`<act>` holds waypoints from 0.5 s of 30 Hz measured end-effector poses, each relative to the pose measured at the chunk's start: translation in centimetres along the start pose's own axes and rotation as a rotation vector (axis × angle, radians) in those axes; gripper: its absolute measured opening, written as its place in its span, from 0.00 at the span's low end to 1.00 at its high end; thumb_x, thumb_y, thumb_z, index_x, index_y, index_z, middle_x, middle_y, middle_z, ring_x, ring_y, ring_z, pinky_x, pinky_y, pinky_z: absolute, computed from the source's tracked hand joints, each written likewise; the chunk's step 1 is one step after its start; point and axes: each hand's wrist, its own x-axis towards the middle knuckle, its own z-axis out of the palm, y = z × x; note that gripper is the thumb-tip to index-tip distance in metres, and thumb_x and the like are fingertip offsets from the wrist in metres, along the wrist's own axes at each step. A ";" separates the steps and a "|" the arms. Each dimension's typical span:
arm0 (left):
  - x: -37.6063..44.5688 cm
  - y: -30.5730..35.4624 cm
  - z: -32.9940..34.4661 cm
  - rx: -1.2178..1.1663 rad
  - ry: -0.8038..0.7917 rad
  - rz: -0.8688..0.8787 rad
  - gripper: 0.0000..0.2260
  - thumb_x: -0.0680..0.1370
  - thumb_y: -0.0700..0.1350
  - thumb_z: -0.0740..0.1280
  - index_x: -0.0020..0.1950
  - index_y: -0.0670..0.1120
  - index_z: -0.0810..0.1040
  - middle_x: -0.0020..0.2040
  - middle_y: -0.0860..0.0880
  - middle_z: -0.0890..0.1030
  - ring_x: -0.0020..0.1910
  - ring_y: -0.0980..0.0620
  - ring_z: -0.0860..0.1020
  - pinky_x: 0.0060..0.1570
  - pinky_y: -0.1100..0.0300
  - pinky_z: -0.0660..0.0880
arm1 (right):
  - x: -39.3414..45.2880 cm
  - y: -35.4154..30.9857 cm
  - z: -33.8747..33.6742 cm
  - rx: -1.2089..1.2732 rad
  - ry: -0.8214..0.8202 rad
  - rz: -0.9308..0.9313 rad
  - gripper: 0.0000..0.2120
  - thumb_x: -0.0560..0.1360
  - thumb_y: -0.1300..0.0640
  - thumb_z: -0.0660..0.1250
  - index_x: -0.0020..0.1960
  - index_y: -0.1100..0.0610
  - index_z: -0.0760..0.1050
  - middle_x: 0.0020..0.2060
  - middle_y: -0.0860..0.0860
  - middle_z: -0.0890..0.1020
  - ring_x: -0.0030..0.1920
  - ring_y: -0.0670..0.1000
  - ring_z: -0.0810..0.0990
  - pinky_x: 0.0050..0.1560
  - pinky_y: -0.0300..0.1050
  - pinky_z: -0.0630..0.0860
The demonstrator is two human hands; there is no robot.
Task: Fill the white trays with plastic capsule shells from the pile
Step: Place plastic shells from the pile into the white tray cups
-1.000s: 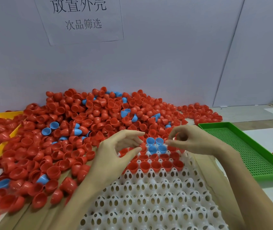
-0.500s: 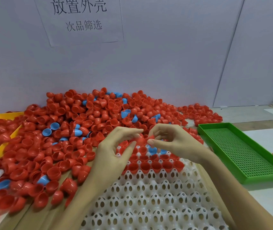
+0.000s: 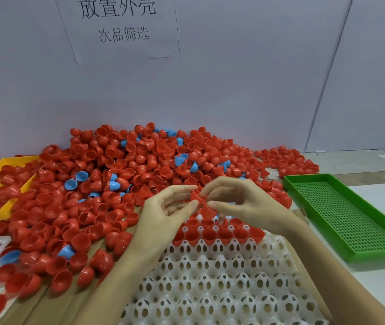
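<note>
Against a pale wall (image 3: 233, 90) bearing a paper sign (image 3: 118, 26), the pile (image 3: 121, 184) of shells covers the worktop behind the white tray (image 3: 222, 282), above which left hand (image 3: 163, 214) and right hand (image 3: 240, 202) pinch red shells (image 3: 202, 202).

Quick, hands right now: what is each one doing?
Left hand: pinching a red shell between thumb and fingers.
Right hand: fingertips pinching red shells, the same one and a lower one.

Left hand (image 3: 163, 212) and right hand (image 3: 240, 202) pinch red shells (image 3: 199, 199) above white tray (image 3: 210, 289); shell pile (image 3: 116, 174) behind.
</note>
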 end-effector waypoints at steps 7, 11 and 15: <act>0.3 -0.5 -0.1 0.211 0.007 0.059 0.17 0.77 0.51 0.76 0.65 0.61 0.80 0.55 0.60 0.84 0.52 0.58 0.84 0.55 0.59 0.82 | -0.8 0.2 -3.0 -0.146 -0.028 0.104 0.07 0.80 0.56 0.74 0.58 0.53 0.86 0.47 0.50 0.89 0.46 0.51 0.88 0.50 0.41 0.84; 0.5 -0.8 -0.7 0.699 -0.102 0.132 0.35 0.67 0.74 0.70 0.72 0.70 0.66 0.70 0.66 0.63 0.71 0.64 0.60 0.69 0.58 0.62 | -2.9 0.3 -7.4 -0.161 -0.052 0.270 0.06 0.78 0.55 0.76 0.54 0.53 0.87 0.47 0.54 0.89 0.46 0.54 0.88 0.50 0.44 0.83; 0.4 -1.4 -1.3 0.894 -0.377 0.114 0.49 0.63 0.81 0.68 0.78 0.74 0.47 0.78 0.67 0.40 0.78 0.63 0.39 0.76 0.47 0.46 | -4.3 0.8 -9.5 -0.260 -0.099 0.368 0.02 0.76 0.55 0.78 0.49 0.50 0.88 0.42 0.53 0.88 0.39 0.50 0.83 0.43 0.39 0.80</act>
